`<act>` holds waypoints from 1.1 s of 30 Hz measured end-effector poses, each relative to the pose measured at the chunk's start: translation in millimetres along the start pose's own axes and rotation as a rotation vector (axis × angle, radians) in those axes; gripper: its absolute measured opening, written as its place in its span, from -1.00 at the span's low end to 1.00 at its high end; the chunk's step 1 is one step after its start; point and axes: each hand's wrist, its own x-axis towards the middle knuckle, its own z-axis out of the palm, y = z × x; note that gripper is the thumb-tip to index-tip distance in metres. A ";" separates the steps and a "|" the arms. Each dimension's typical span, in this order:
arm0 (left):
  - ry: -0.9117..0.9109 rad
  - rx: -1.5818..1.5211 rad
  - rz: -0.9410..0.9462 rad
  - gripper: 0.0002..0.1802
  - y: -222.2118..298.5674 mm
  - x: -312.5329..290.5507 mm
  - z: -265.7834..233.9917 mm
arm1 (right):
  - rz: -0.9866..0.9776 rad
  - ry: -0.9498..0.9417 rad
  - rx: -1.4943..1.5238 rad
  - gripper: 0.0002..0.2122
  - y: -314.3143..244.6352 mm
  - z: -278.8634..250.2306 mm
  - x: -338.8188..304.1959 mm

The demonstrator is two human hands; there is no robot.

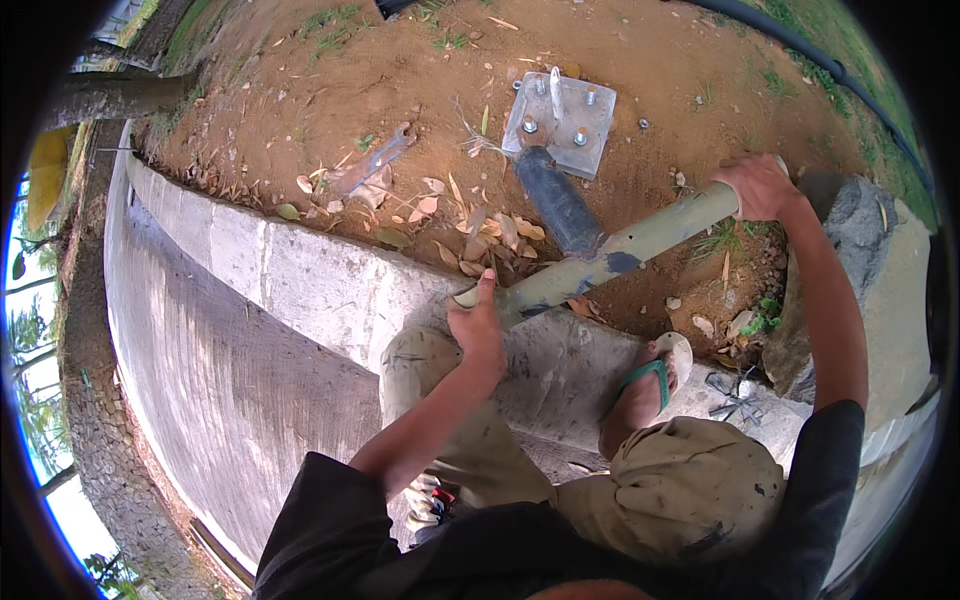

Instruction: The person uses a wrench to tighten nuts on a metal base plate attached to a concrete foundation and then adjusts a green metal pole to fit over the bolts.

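A long olive-green pipe (665,231) with dark patches lies slantwise in front of me, its right end farther from me. My left hand (478,330) is closed around its near left end, thumb on top. Round the far right end my right hand (757,188) is wrapped. A thick black tube (556,200) meets the pipe near its middle and runs away toward a square grey metal plate (598,122). Several bolts stand up from the plate, along with a pale upright rod (556,94). Whether the black tube is joined to the pipe, I cannot tell.
A concrete curb (330,275) crosses below the brown soil. At the right sits a big grey rock (865,285). Dry leaves (490,235) lie near a greyish forked-end piece (385,157). A black hose (790,38) curves at the upper right. My sandalled foot (645,385) rests on the curb.
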 end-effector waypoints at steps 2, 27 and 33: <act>0.017 -0.043 -0.027 -0.44 1.4 -19.3 19.4 | -0.048 0.066 -0.049 -0.61 16.4 -5.2 10.8; -0.480 0.161 -0.069 -0.32 30.9 100.7 131.8 | 0.016 0.298 -0.002 -0.67 140.9 53.7 90.0; -0.525 0.018 -0.198 -0.49 46.6 179.8 200.6 | 0.063 0.311 0.015 -0.58 108.3 45.0 67.9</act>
